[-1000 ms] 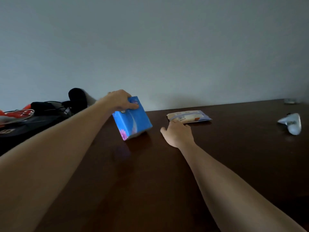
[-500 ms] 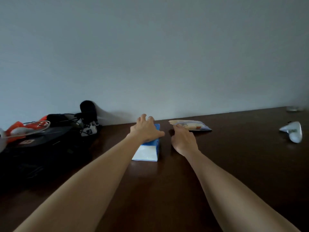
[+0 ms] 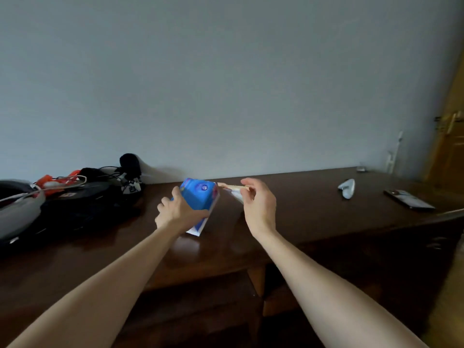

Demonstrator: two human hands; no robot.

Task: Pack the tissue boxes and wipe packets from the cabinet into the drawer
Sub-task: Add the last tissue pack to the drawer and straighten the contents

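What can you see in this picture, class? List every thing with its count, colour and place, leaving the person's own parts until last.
tissue box: 1, blue, tilted, in left grip
wipe packet: 1, pale, in right grip
cabinet: 1, dark brown wood, under everything
black gear pile: 1, black with orange, cabinet's left end
white object: 1, white, right of centre
phone: 1, dark, far right
door: 1, yellow-brown, right edge
left hand: 1, gripping box
right hand: 1, pinching packet

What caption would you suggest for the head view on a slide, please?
Left hand grips a blue tissue box, right hand pinches a wipe packet, both above the cabinet.
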